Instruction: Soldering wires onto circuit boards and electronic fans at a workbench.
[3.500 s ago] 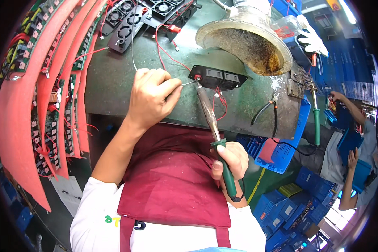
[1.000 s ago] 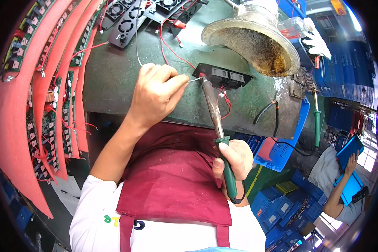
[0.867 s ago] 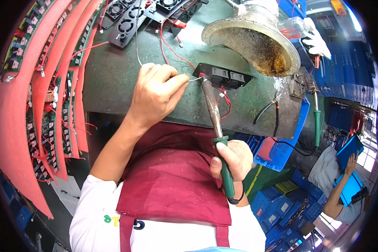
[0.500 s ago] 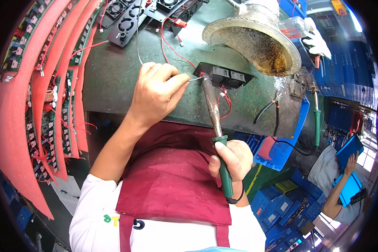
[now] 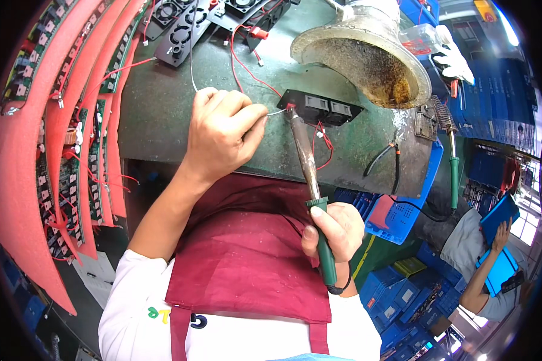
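My right hand (image 5: 337, 233) is closed around the green handle of a soldering iron (image 5: 308, 162). The iron's tip meets a red terminal on a black panel (image 5: 323, 108) that carries two dark square housings and lies on the bench. Between the thumb and fingers of my left hand (image 5: 226, 129) is pinched a thin strand of solder wire (image 5: 276, 112), its end at the same terminal, beside the tip. Red wires (image 5: 327, 144) trail from the panel's near side. Another red wire runs from its left end toward the back of the bench.
Black fan panels (image 5: 180, 36) lie at the back left. Red foam sheets (image 5: 24, 180) with circuit boards stand along the left. A metal funnel-shaped hood (image 5: 367, 57) is behind the panel. Pliers (image 5: 385, 157) and a second soldering iron (image 5: 454, 174) are at right; beyond, another person holds a blue folder (image 5: 500, 225).
The soldering iron and my right hand have shifted slightly right and nearer me. My left hand has moved slightly left with the solder wire.
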Tool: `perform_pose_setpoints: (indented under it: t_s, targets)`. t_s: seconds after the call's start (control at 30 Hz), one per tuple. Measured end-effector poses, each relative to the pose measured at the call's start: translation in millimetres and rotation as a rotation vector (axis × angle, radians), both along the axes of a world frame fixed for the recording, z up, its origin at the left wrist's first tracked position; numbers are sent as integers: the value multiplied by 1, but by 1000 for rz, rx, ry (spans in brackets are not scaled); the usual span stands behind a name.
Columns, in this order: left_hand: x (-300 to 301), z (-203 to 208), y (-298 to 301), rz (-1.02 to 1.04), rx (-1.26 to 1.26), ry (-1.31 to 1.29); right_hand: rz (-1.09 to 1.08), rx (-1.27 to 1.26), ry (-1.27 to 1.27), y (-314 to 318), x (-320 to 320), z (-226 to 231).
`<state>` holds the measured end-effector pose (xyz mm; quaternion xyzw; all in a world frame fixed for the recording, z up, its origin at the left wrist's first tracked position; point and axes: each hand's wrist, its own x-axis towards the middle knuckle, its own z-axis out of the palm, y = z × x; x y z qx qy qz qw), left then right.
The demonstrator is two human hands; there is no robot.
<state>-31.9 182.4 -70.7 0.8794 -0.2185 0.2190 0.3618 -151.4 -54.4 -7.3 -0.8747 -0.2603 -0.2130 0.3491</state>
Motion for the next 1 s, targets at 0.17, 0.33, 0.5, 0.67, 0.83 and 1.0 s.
perform_pose_setpoints:
  t_s: [0.17,0.33,0.5,0.67,0.83,1.0]
  targets:
    - [2,-4,-1,-25,11,-20,12,40,-11,-7,-7,-2]
    - [1,-4,-1,-33,31,-9,15,22,7,-7,-5,-7]
    - [2,-4,-1,-43,36,-12,3,22,-4,-7,-6,-14]
    - [2,-4,-3,-45,38,-12,6,8,7,-8,-5,-17]
    - [2,-5,-3,-35,35,-11,12,-17,7,-8,-5,-16]
    - [2,-4,-2,-50,43,-7,12,-37,14,-7,-6,-16]
